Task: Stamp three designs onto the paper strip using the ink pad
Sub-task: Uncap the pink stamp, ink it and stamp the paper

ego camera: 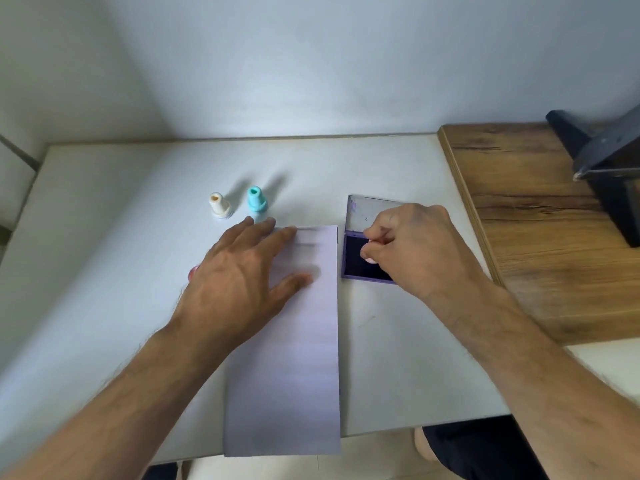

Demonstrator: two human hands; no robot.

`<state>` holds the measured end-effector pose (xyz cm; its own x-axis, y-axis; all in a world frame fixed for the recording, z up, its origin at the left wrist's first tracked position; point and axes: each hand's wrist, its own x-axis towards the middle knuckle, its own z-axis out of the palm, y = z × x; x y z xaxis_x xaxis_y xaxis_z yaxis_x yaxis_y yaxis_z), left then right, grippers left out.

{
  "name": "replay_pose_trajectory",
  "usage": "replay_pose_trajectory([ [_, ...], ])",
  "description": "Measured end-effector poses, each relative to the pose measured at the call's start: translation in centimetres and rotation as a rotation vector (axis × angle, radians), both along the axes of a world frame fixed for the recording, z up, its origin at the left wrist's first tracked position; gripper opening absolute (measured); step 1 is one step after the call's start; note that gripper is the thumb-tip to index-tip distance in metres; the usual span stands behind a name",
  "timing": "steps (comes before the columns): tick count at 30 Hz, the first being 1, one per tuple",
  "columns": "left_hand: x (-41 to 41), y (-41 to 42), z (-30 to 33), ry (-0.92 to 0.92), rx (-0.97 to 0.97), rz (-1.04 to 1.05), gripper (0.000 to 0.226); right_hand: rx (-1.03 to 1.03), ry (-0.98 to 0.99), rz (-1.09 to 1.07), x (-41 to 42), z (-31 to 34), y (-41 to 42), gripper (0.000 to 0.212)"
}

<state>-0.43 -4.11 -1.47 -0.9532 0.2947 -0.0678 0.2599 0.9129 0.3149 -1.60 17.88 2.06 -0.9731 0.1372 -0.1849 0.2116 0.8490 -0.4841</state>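
White table (104, 271): bears all the working items; a wooden surface (554, 237) adjoins it on the right, with a dark object (606, 161) on it, blurred.

Paper strip (294, 358): lies lengthwise from the near edge, which it overhangs, toward the middle of the table. No prints visible on the exposed part; all three designs judged outstanding.

Left hand (239, 271): fingers straight and spread, over the far left corner of the strip. Contact with the paper cannot be confirmed through the blur. Recommend it press flat and keep clear of the print area.

Right hand (412, 244): fingers curled, pinching a small pale stamp (372, 259), largely hidden, down on the pad.

Ink pad (360, 258): open, just right of the strip's far end, lid (370, 211) laid back on the far side, dark inked surface exposed.

Step in hand, as judged: inking. Advise a square, even press without rocking, a straight lift, then a short carry left to the strip.

Spare stamps: cream stamp (219, 206) and teal stamp (257, 199), upright, side by side beyond the strip's far left corner. A red item (193, 271) shows partly at the left hand's edge; unidentified.
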Motion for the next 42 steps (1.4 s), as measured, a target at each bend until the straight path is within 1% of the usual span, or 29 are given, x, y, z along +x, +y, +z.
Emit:
replay_pose_trajectory([
  [3,0.3,0.0,-0.2,-0.023,-0.071,-0.020,0.068,-0.022,0.027,0.030,-0.1,0.0,0.3,0.017],
  [4,0.3,0.0,-0.3,-0.031,-0.094,-0.026,0.069,-0.064,0.062,0.011,-0.1,0.0,0.2,0.018],
  [5,0.3,0.1,-0.3,-0.034,-0.111,-0.029,0.069,-0.165,0.099,-0.039,-0.2,0.2,-0.2,0.018],
  [6,0.3,0.1,-0.3,-0.030,-0.122,-0.029,0.068,-0.324,0.125,-0.114,-0.2,0.5,-0.8,0.015],
  [8,0.2,0.2,-0.1,-0.021,-0.129,-0.027,0.068,-0.756,0.096,-0.290,-0.4,1.2,-2.3,0.012],
  [10,0.2,0.2,-0.1,-0.017,-0.143,-0.026,0.069,-1.157,-0.007,-0.421,-0.3,1.4,-4.3,0.009],
  [12,0.3,0.3,0.0,0.000,-0.147,-0.015,0.070,-1.471,-0.139,-0.531,-0.1,1.2,-6.0,0.014],
  [14,0.3,0.3,0.0,0.002,-0.150,-0.010,0.069,-1.714,-0.261,-0.608,0.0,0.9,-7.1,0.018],
  [15,0.3,0.3,0.0,-0.003,-0.156,-0.010,0.069,-1.793,-0.297,-0.625,0.0,0.8,-7.4,0.018],
  [17,0.4,0.2,0.0,0.004,-0.169,-0.008,0.065,-1.865,-0.315,-0.629,0.1,0.6,-7.9,0.017],
  [22,0.3,-0.8,-0.6,0.058,-0.109,-0.003,0.039,-1.834,-0.267,-0.602,0.5,-0.4,-8.6,0.018],
  [25,0.2,-1.4,-0.3,0.011,-0.040,0.054,0.026,-1.813,-0.263,-0.582,0.9,-1.4,-9.0,0.016],
  [28,0.2,-2.1,0.4,-0.009,0.006,0.132,0.037,-1.752,-0.250,-0.566,1.2,-2.6,-9.1,0.018],
  [32,-0.1,-3.9,0.7,0.040,-0.055,0.167,0.050,-1.666,-0.253,-0.478,1.1,-3.2,-9.2,0.020],
  [35,0.1,-4.8,0.2,0.061,-0.061,0.187,0.053,-1.559,-0.227,-0.441,1.1,-3.3,-9.6,0.023],
  [37,0.4,-4.9,-0.2,0.075,-0.036,0.190,0.051,-1.428,-0.153,-0.428,1.1,-3.4,-10.1,0.020],
  [38,0.4,-4.9,-0.3,0.085,-0.024,0.190,0.050,-1.323,-0.091,-0.402,1.0,-3.5,-10.4,0.018],
  [41,0.3,-4.9,-0.4,0.085,-0.023,0.190,0.049,-0.853,0.123,-0.248,0.8,-3.9,-11.7,0.018],
  [42,0.2,-5.0,-0.4,0.081,-0.025,0.193,0.049,-0.733,0.172,-0.209,0.8,-4.1,-12.1,0.019],
])
